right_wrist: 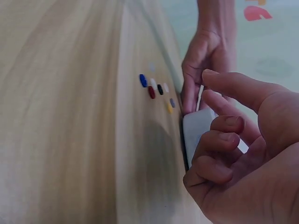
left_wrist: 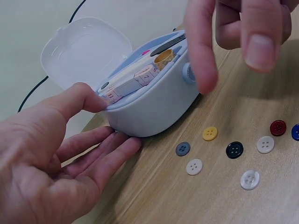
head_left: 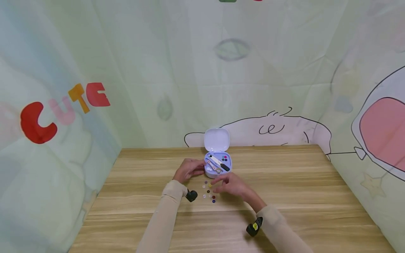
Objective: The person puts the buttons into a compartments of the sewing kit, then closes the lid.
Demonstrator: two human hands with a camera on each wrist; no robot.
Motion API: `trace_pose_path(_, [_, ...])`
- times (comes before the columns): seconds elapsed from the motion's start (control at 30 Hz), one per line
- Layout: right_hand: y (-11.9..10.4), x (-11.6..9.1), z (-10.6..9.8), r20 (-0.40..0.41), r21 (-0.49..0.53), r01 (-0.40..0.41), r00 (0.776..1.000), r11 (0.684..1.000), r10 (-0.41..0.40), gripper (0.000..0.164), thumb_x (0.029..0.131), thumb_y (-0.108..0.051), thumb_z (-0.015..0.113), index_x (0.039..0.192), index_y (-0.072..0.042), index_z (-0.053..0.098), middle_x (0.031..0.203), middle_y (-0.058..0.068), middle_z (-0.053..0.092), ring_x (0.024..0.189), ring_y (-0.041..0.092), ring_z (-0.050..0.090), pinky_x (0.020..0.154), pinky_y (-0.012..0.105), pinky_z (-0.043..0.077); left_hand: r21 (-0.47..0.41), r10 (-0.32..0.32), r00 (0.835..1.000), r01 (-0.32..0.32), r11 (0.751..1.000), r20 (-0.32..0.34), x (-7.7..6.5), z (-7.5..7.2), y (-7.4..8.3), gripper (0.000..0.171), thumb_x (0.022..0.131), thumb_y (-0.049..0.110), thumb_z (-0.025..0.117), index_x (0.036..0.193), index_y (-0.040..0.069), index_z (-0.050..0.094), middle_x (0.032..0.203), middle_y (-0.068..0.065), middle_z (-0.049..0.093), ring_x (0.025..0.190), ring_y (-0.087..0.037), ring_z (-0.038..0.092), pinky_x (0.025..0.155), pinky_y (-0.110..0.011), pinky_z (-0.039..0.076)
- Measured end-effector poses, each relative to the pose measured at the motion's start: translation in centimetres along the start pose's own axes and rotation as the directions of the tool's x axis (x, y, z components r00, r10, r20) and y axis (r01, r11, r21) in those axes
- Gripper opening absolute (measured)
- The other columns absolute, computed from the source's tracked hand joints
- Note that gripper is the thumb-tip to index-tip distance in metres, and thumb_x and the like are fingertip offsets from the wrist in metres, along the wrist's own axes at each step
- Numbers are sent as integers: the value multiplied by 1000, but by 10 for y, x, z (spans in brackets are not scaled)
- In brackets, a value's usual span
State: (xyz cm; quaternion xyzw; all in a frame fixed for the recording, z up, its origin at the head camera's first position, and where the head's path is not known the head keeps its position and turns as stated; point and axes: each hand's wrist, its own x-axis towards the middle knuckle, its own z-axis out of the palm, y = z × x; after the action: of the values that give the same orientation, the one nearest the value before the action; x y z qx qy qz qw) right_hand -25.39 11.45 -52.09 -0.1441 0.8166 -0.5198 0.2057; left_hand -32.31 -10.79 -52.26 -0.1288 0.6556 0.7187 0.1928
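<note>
A pale blue-white sewing kit box stands with its lid raised. My left hand holds it at the left side, thumb at the rim and fingers low against the wall. Inside lie a tape measure strip, a gold thimble and a white tool with a black end. My right hand hovers in front of the box, near the buttons, holding nothing; its index finger and thumb are apart, the other fingers bent. Closest are the yellow button and the grey button.
Other loose buttons lie on the wooden table before the box: a black button, a red button, a blue button and several whitish ones. A printed curtain hangs behind the table's back edge.
</note>
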Motion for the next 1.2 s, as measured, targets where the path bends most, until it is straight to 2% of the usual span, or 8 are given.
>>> trace_pose_path(0.23, [6,-2,9,4,-139,103,995,985,-103,20,83,-10,86,102,-8,82,70,-7,57,61,9,46,50,18,34,-9,8,1000,-8,1000,-2,1,0,-1,30,95,4,73,119,-12,68,105,-20,74,89,-21,72,89,-35,63])
trace_pose_path(0.37, [9,-2,12,15,-203,118,993,972,-117,14,83,-12,87,96,-11,83,70,-8,62,61,7,47,49,18,36,-13,5,1000,-5,1000,-4,2,0,-1,29,95,4,72,118,-12,68,102,-18,75,88,-20,72,88,-34,63])
trace_pose_path(0.53, [12,-2,16,23,-212,128,992,969,-126,10,84,-9,86,93,-12,83,82,-9,73,67,6,54,55,19,43,-21,7,1000,-7,1000,-4,3,0,-2,28,94,2,72,117,-13,69,99,-18,75,86,-21,72,87,-34,64])
trace_pose_path(0.67, [14,-3,19,8,-228,126,992,966,-127,9,84,-8,86,91,-12,84,85,-9,76,71,5,58,59,21,48,-20,10,1000,-10,1000,-6,3,0,-2,27,92,1,73,115,-13,69,98,-19,75,85,-22,73,87,-35,64])
trace_pose_path(1.2, [10,-3,25,-37,-302,140,987,943,-159,9,80,-4,86,84,-12,83,82,-6,76,68,5,55,56,19,44,-17,18,1000,-18,1000,-8,3,1,-2,28,92,2,73,115,-13,69,99,-19,75,87,-23,73,87,-36,64])
